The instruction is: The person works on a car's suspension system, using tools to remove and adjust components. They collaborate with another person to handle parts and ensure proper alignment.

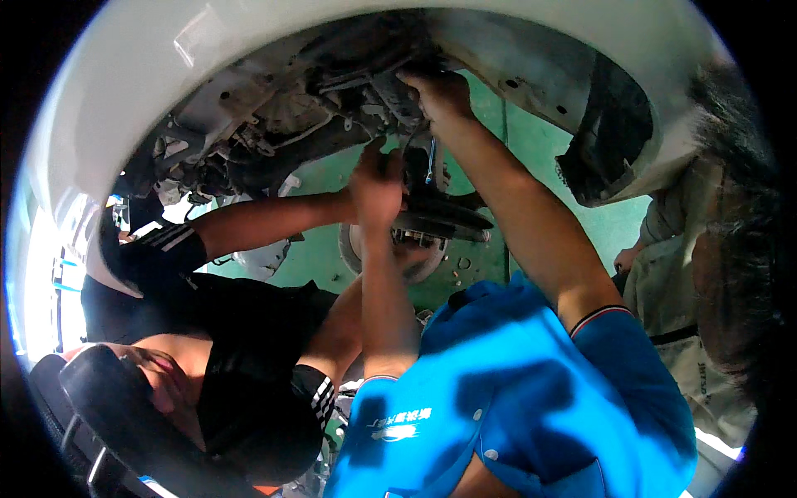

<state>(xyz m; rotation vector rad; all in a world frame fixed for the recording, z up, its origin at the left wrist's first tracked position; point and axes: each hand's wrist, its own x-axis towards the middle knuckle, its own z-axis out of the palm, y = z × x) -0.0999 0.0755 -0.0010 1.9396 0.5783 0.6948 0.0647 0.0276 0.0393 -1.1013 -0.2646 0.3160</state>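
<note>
A slim blue-handled wrench (pixel 431 160) is hanging almost upright among the dark suspension parts inside the white car's wheel arch. Just below it, the round grey brake disc (pixel 440 217) is lying nearly edge-on, its hub facing down.

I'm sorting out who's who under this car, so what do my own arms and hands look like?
Both arms are bare below short bright-blue sleeves with thin striped cuffs. The left hand and right hand wear no gloves.
</note>
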